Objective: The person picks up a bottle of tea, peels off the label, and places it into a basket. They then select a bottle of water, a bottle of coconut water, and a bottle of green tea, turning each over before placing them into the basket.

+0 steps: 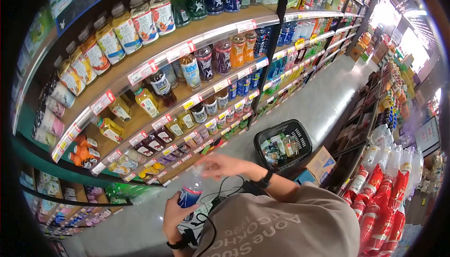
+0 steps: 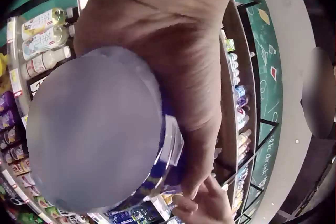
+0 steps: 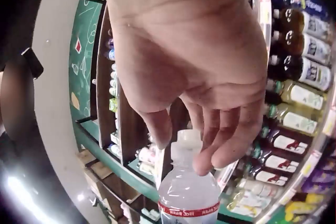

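A clear bottle (image 1: pixel 191 187) with a blue and red label is held upright in front of the person's body. The left hand (image 1: pixel 176 214) grips it around the label; in the left wrist view the bottle's round base (image 2: pixel 94 129) fills much of the picture beside the left hand (image 2: pixel 184 77). At the top, the right hand (image 1: pixel 227 167) has its thumb and fingers around the cap. In the right wrist view the white cap (image 3: pixel 189 137) shows between thumb and curled fingers of the right hand (image 3: pixel 189 66), above the bottle's shoulder (image 3: pixel 189 184).
Shelves of drinks (image 1: pixel 206 32) line the left side. A black basket (image 1: pixel 305 137) with packed goods stands on the floor beyond the right arm, near a cardboard box (image 1: pixel 321 163). Red-and-clear packages (image 1: pixel 382 205) are stacked at the right. The aisle floor (image 1: pixel 323 88) runs away between shelves.
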`<state>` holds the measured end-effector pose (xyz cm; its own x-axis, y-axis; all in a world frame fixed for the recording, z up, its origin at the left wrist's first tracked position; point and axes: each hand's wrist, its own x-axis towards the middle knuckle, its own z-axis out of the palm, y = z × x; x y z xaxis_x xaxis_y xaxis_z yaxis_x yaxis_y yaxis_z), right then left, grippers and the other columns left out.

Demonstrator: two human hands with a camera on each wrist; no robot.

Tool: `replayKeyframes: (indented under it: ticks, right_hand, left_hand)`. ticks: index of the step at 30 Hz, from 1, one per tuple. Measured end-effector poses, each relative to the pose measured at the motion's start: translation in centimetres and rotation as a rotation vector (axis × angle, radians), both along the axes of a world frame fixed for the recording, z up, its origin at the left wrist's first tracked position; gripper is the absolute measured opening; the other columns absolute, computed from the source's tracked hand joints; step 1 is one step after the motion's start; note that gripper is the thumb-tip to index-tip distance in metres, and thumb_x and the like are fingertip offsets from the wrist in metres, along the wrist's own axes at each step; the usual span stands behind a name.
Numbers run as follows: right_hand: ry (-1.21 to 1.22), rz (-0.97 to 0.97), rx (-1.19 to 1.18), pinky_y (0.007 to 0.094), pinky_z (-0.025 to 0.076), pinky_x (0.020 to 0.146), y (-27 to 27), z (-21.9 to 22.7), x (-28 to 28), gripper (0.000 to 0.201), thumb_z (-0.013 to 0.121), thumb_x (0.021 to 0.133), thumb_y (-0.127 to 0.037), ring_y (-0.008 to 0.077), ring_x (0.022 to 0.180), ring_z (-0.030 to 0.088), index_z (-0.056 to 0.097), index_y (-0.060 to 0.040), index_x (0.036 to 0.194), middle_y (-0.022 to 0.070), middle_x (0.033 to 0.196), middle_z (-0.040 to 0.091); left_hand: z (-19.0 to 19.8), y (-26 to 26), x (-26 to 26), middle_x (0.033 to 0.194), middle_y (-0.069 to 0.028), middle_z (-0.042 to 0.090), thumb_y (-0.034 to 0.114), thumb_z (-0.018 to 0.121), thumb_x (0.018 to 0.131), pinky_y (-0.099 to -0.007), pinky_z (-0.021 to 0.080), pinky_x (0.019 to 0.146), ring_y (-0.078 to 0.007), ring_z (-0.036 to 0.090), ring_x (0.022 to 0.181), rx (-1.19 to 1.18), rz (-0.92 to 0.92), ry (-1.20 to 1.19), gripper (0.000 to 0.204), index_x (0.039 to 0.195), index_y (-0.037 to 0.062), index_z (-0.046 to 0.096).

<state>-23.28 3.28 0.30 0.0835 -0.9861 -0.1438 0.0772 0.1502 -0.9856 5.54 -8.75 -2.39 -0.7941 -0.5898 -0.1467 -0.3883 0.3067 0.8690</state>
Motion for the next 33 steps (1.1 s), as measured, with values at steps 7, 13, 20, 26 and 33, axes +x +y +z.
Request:
replayKeyframes:
  ticks: [7, 13, 20, 26, 33]
  right_hand:
    - [0.028, -0.092, 0.102, 0.0265, 0.052, 0.069, 9.5, -2.5, -7.5, 0.034, 0.066, 0.102, -0.027, 0.0094, 0.074, 0.059, 0.061, -0.0067, 0.129, 0.0024, 0.091, 0.068]
    - [0.142, -0.052, 0.004, 0.0256, 0.044, 0.062, 11.0, -0.6, -13.1, 0.023, 0.069, 0.100, -0.026, 0.0054, 0.074, 0.056, 0.064, -0.0035, 0.101, -0.0008, 0.084, 0.063]
    - [0.044, -0.025, -0.182, 0.0259, 0.050, 0.079, 12.8, 2.7, -18.5, 0.024, 0.072, 0.097, -0.021, 0.0073, 0.089, 0.060, 0.065, -0.0040, 0.112, -0.0003, 0.096, 0.066]
    - [-0.140, -0.018, -0.199, 0.0276, 0.051, 0.084, 16.7, 1.1, -24.7, 0.030, 0.075, 0.093, -0.012, 0.0082, 0.094, 0.060, 0.065, -0.0014, 0.119, 0.0004, 0.103, 0.067]
    - [-0.041, -0.040, -0.254, 0.0299, 0.053, 0.078, 18.4, 3.2, -27.7, 0.039, 0.077, 0.090, -0.013, 0.0117, 0.091, 0.063, 0.063, -0.0036, 0.126, 0.0055, 0.112, 0.067]
  left_hand:
    - [4.0, 0.9, -5.4, 0.080, -0.0108, 0.073, 0.041, 0.093, 0.062, -0.0356, 0.055, 0.069, -0.0212, 0.073, 0.074, -0.045, -0.070, -0.249, 0.057, 0.096, 0.0010, 0.070]
    - [9.4, 5.2, -11.8, 0.100, -0.0169, 0.071, 0.022, 0.093, 0.064, -0.0403, 0.054, 0.077, -0.0295, 0.071, 0.086, 0.555, 0.027, 0.465, 0.065, 0.115, -0.0048, 0.063]
    - [9.0, 5.4, -25.3, 0.090, -0.0172, 0.065, 0.059, 0.080, 0.079, -0.0506, 0.047, 0.087, -0.0349, 0.065, 0.082, 0.817, -0.778, 1.157, 0.073, 0.121, 0.0049, 0.053]
    - [7.2, 10.8, -31.8, 0.078, -0.0084, 0.057, 0.078, 0.061, 0.084, -0.0380, 0.045, 0.067, -0.0248, 0.058, 0.069, 1.010, -0.321, 0.982, 0.083, 0.125, 0.0067, 0.048]
    - [8.5, 14.2, -35.1, 0.079, -0.0110, 0.058, 0.081, 0.064, 0.079, -0.0381, 0.050, 0.063, -0.0258, 0.061, 0.067, 0.996, -0.230, 0.959, 0.089, 0.121, 0.0042, 0.049]
